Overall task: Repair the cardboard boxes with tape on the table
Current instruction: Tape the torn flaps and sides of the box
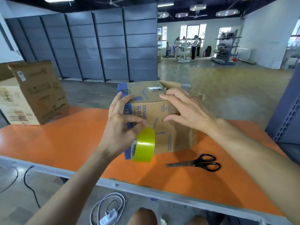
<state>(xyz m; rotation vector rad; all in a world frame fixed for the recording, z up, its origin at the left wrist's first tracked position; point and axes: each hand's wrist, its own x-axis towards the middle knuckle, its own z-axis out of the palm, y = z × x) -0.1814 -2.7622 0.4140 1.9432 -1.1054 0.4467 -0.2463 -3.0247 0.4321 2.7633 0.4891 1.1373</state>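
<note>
- Small brown cardboard box with blue print (164, 120): upright at the middle of the table, between the two hands; top flaps down, a strip of shiny clear tape (155, 89) across the top.
- Left hand (120, 122): against the box's front left corner; forefinger raised along the top left edge, thumb and other fingers curled, pinching at the top of the tape roll. Free end or rim in the pinch: cannot tell.
- Roll of yellow-tinted clear tape (144, 145): on edge, hanging below the left hand, in front of the box's lower left corner.
- Right hand (183, 109): spread wide, fingers fairly straight and laid over the box's top front edge, thumb pressed to the front face.
- Black-handled scissors (196, 163): flat on the table, near the box's front, right of the roll; blades closed, pointing left.
- Orange table with grey metal edge (65, 140): bearing all of the above.
- Large brown cardboard carton (32, 95): on the table's far left corner, well apart from the small box.
- White cable with charger plug (107, 210): coiled on the floor, below the table's near edge.
- Grey shelving panels (97, 46): in a row beyond the table.
</note>
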